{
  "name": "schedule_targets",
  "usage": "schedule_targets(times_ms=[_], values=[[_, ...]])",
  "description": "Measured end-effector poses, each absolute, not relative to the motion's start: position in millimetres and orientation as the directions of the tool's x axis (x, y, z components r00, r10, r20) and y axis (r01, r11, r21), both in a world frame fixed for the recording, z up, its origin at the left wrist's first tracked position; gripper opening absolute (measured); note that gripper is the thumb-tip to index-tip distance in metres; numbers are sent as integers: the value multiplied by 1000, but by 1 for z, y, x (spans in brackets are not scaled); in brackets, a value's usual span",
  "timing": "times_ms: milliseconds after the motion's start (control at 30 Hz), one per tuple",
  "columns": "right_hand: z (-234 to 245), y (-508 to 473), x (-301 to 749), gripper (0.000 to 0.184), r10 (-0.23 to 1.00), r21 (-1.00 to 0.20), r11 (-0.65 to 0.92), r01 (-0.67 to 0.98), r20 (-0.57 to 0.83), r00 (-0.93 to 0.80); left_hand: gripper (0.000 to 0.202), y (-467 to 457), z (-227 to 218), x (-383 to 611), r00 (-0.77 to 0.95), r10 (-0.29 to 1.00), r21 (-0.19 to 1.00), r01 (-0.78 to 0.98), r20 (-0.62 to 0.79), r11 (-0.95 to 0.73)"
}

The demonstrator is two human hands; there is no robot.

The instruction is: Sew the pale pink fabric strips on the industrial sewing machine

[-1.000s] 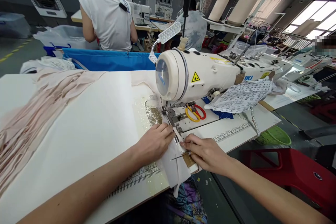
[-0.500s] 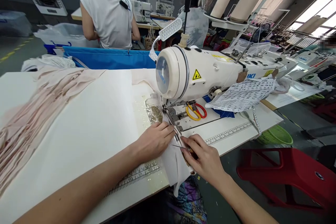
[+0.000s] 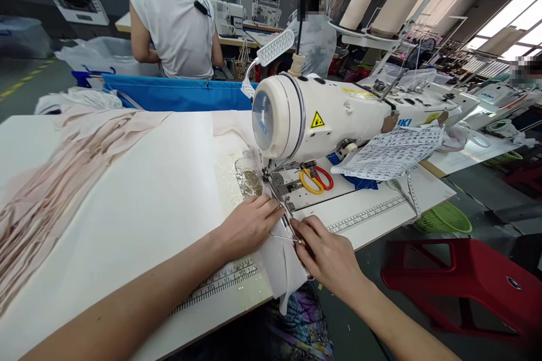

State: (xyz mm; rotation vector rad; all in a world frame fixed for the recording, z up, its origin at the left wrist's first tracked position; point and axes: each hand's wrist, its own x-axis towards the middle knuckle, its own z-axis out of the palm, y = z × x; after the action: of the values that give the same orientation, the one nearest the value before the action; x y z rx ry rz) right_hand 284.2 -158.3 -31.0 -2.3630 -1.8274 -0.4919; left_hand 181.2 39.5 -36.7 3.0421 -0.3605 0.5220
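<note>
My left hand (image 3: 248, 224) lies flat, fingers stretched out, pressing a strip of white fabric (image 3: 282, 271) onto the table just in front of the presser foot of the white sewing machine (image 3: 322, 115). My right hand (image 3: 326, 251) is closed in a pinch on a thin metal tool (image 3: 283, 237) whose tip points left across the fabric. The fabric's lower end hangs over the table's front edge.
Yellow and red scissors (image 3: 315, 179) lie on the machine bed. A printed cloth (image 3: 392, 152) drapes by the machine arm. Pink fabric pieces (image 3: 59, 175) spread over the table's left. A red stool (image 3: 461, 282) stands right. A person in white (image 3: 173, 28) works behind a blue bin (image 3: 178, 96).
My right hand has moved up and left towards the presser foot with the thin tool. My left hand has barely shifted.
</note>
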Motion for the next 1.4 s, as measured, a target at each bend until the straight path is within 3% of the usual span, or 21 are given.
schedule_targets(times_ms=[233, 367, 533, 733, 800, 900, 967, 1033, 1167, 1333, 1400], values=[[-21, -157, 289, 33, 959, 221, -209, 953, 239, 155, 33, 39, -36, 182, 927, -211, -14, -218, 309, -976], [-15, -157, 304, 36, 984, 298, -93, 950, 173, 42, 33, 38, -37, 181, 924, -209, -41, -207, 322, -978], [-10, -159, 323, 35, 983, 293, 48, 955, 156, -97, 31, 38, -39, 182, 919, -217, -59, -209, 331, -976], [-3, -158, 327, 35, 984, 296, 101, 950, 113, -139, 28, 37, -37, 182, 898, -263, -118, -237, 353, -964], [-2, -159, 323, 35, 989, 200, 82, 976, 107, -104, 27, 38, -36, 182, 893, -282, -122, -255, 349, -959], [-1, -159, 311, 27, 993, -230, -11, 973, 110, 37, 25, 41, -36, 183, 889, -303, -122, -278, 344, -953], [-2, -158, 303, 24, 990, -538, -77, 839, 58, 127, 23, 43, -37, 184, 888, -306, -113, -284, 343, -952], [-5, -158, 299, 24, 971, -652, -124, 748, 75, 227, 23, 44, -39, 185, 890, -301, -103, -283, 343, -954], [-19, -160, 297, 24, 883, -501, -151, 852, 318, 344, 27, 42, -40, 184, 892, -295, -114, -272, 342, -955], [-34, -167, 293, 29, 925, -71, -158, 985, 338, 173, 26, 40, -39, 182, 891, -294, -116, -271, 345, -956], [-34, -168, 293, 30, 936, 48, -136, 990, 334, 112, 25, 40, -39, 182, 889, -289, -107, -269, 354, -957]])
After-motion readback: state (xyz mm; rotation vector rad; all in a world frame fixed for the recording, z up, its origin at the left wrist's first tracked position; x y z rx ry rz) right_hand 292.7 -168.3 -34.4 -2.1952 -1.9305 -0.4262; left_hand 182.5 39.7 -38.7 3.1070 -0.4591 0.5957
